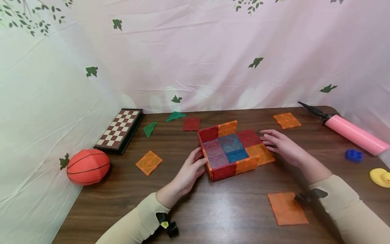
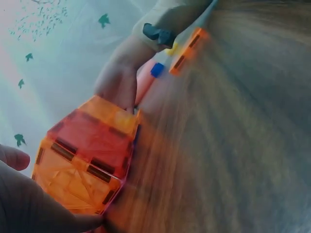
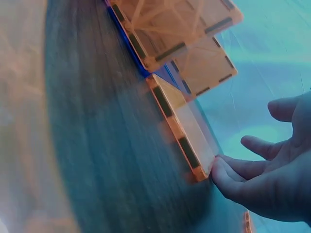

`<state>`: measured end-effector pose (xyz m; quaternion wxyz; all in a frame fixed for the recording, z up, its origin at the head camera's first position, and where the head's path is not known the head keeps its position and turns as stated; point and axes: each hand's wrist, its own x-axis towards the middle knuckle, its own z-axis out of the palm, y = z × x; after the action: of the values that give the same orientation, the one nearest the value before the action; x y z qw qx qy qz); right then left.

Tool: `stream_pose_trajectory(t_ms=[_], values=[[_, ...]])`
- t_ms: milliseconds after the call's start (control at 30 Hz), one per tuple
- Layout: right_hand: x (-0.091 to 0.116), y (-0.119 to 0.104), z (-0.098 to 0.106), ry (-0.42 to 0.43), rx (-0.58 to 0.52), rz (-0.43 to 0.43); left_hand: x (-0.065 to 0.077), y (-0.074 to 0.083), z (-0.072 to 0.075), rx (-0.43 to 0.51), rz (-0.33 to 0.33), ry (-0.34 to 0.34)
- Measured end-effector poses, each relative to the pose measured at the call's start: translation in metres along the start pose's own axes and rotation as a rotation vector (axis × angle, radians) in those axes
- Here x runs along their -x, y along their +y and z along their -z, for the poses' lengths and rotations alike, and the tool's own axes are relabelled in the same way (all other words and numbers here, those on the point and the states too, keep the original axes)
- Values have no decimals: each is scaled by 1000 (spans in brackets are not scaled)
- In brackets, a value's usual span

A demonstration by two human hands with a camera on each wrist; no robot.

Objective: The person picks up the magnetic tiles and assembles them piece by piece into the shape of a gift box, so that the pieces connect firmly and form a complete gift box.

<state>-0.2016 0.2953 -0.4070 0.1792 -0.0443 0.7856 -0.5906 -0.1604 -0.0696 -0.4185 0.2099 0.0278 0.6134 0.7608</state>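
Note:
A low box of translucent magnetic tiles stands on the table, with red and orange walls on its back, left and front sides. Its floor shows purple and blue tiles. On the right, a flat red tile and a flat orange tile extend outward from the floor. My left hand rests against the left wall, thumb near the front corner. Over on the other side, my right hand has its fingers extended, fingertips at the outer edge of the flat tiles. In the right wrist view they meet the orange tile.
Loose tiles lie around: an orange diamond-turned square, green triangles, a red square, an orange square and a large orange square. A chessboard and ball are left; a pink pump, blue brick and yellow duck right.

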Motion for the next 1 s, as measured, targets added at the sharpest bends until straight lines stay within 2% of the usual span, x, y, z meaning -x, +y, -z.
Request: stream_pose_trajectory(t_ms=[267,400,533,700,1000], values=[[25,3,-12,-29,-64,0,-12,5,17,-37,-20,-25],[33,3,-17,-14,-39,10,-16,8,24,-31,-29,-33],[34,1,-23,24,-12,6,-17,8,26,-19,-28,-67],[32,-2,-28,71,-40,-19,-17,8,27,-25,-36,-90],[26,-11,-31,123,-70,40,-18,7,28,-19,-32,-92]])
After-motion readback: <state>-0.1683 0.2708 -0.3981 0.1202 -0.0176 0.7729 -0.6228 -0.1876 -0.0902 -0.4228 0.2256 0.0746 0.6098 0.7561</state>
